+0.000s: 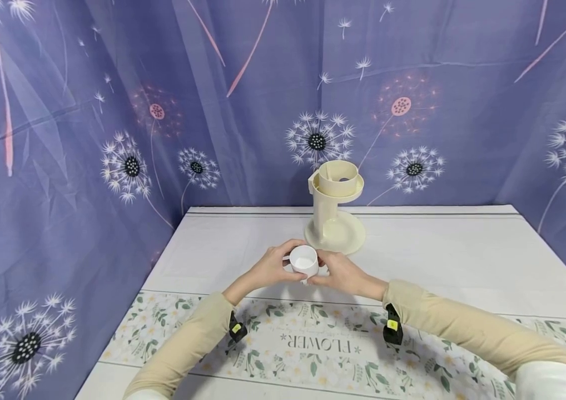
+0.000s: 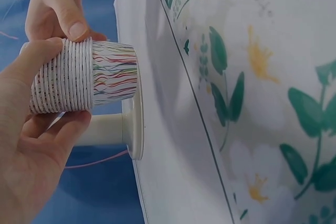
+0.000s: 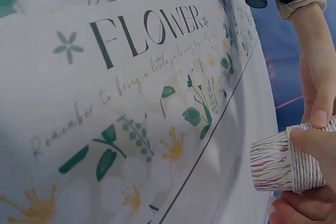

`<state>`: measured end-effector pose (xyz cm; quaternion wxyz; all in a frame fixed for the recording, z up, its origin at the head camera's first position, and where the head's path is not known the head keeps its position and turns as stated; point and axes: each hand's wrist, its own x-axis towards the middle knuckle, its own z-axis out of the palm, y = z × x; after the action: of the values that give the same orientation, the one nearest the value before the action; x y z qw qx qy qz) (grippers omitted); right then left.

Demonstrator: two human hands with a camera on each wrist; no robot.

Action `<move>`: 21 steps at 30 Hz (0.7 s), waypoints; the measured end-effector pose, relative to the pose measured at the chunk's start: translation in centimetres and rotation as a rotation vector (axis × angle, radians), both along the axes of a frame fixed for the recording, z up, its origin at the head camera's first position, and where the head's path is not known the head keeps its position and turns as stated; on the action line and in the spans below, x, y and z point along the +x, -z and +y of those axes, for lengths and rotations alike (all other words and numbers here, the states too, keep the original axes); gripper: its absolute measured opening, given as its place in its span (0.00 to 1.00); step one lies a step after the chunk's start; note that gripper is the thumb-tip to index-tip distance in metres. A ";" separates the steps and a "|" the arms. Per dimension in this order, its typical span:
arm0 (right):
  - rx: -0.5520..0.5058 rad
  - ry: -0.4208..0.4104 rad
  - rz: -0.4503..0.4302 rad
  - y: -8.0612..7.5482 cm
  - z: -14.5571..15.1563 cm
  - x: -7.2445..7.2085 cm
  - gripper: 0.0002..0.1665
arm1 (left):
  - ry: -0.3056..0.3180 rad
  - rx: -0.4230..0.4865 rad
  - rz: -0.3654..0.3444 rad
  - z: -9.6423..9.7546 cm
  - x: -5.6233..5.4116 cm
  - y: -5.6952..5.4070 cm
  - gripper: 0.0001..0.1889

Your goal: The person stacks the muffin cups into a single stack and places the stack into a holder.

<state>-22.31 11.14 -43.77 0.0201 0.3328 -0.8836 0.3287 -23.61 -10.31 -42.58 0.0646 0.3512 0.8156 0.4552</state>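
Note:
Both hands hold a stack of nested paper cups a little above the table, just in front of a cream-coloured stand. The stack's open end faces up in the head view. In the left wrist view the bottom cup shows wavy coloured lines, with several rolled rims packed above it. My left hand grips one side, thumb and fingers curled round the rims. From the other side my right hand grips the stack; its thumb lies across the rims in the right wrist view.
The stand has a round base and a ring at the top with a short open cylinder in it. A white cloth with a floral band covers the table. Purple dandelion curtains hang behind and to the left.

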 end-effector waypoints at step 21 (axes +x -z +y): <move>-0.048 0.061 0.043 -0.1 1.3 0.1 0.25 | -0.067 0.108 -0.034 1.0 -1.8 1.6 0.34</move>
<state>-22.21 12.44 -43.70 0.0574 0.3120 -0.8846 0.3419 -25.40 -9.36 -44.18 0.0442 0.3188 0.8001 0.5062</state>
